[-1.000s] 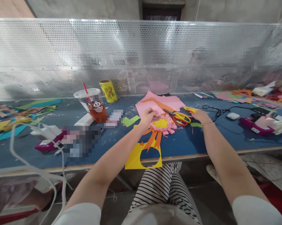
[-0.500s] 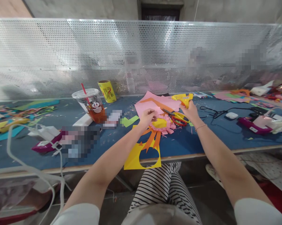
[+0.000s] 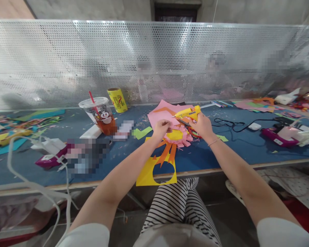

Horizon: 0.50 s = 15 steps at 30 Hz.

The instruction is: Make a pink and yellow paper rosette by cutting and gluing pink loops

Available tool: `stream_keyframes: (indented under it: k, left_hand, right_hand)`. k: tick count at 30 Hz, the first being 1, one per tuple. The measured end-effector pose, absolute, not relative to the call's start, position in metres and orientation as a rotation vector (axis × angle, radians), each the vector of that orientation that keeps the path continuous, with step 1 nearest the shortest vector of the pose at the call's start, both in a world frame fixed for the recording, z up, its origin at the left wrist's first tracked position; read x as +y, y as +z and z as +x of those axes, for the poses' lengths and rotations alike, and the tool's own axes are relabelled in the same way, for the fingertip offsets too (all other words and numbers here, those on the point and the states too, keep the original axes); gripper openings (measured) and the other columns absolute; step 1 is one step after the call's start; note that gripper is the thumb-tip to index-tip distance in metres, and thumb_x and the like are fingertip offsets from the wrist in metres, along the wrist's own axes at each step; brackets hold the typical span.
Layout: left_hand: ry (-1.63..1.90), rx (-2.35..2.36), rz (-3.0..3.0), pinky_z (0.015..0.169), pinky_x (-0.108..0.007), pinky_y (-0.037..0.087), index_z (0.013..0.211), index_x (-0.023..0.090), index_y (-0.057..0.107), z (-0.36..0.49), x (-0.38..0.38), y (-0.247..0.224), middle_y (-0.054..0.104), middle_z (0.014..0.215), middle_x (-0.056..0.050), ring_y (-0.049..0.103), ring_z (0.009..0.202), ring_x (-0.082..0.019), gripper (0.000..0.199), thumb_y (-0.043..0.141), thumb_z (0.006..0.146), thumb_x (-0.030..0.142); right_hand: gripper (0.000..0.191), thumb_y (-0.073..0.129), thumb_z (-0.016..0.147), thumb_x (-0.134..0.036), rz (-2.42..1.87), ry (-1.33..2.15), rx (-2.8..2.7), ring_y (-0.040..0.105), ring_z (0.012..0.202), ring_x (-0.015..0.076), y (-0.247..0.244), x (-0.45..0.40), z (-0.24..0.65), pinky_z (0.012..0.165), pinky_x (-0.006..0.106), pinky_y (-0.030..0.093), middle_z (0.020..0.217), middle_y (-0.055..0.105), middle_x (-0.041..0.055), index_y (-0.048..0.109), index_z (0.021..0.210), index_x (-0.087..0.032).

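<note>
My right hand is wrapped round the handle of a yellow glue gun, whose nozzle points left, above pink paper. My left hand is closed in a pinch at the upper left edge of a pink fringed paper rosette; what lies between its fingertips is too small to make out. The rosette has a yellow centre and orange ribbon tails. Those tails lie over a yellow sheet with a round hole. Scissors, partly hidden by my right hand, lie behind the rosette.
Left of my hands stand a drink cup with a red straw and a yellow roll. Purple power strips with cables lie at both sides. A perforated metal screen borders the table's back, with paper scraps around.
My right hand has moved left with the glue gun, bringing the nozzle closer to my left hand. The black cable has shifted left too. My left hand has stayed in place.
</note>
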<state>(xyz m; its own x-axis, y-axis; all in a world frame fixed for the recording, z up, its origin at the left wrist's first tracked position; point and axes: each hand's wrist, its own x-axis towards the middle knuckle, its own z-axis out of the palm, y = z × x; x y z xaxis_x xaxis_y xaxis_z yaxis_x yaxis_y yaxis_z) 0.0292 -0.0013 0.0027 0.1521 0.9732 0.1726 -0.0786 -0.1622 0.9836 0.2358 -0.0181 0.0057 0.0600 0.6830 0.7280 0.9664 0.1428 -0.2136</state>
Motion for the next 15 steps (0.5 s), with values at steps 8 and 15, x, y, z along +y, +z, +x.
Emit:
stream_keyframes:
  k: [8, 15]
  left_hand:
    - [1.256, 0.986, 1.352, 0.050, -0.022, 0.048, 0.070, 0.013, 0.055, 0.0295, -0.0032, 0.0048, 0.056, 0.057, 0.001, 0.057, 0.051, -0.009, 0.009, 0.058, 0.068, 0.022]
    - [1.261, 0.988, 1.356, 0.051, -0.022, 0.049, 0.070, 0.013, 0.055, 0.0285, -0.0036, 0.0061, 0.056, 0.057, 0.001, 0.057, 0.051, -0.009, 0.010, 0.058, 0.069, 0.024]
  right_hand:
    - [0.041, 0.042, 0.080, -0.042, -1.652, -0.494, -1.746, 0.059, 0.074, 0.0264, 0.0066, -0.0189, 0.2345, 0.062, 0.034, 0.043, 0.085, 0.062, 0.0164, 0.049, 0.103, -0.009]
    - [0.042, 0.041, 0.081, -0.040, -1.647, -0.462, -1.790, 0.059, 0.077, 0.0266, 0.0068, -0.0193, 0.2342, 0.063, 0.033, 0.043, 0.089, 0.062, 0.0162, 0.047, 0.108, -0.009]
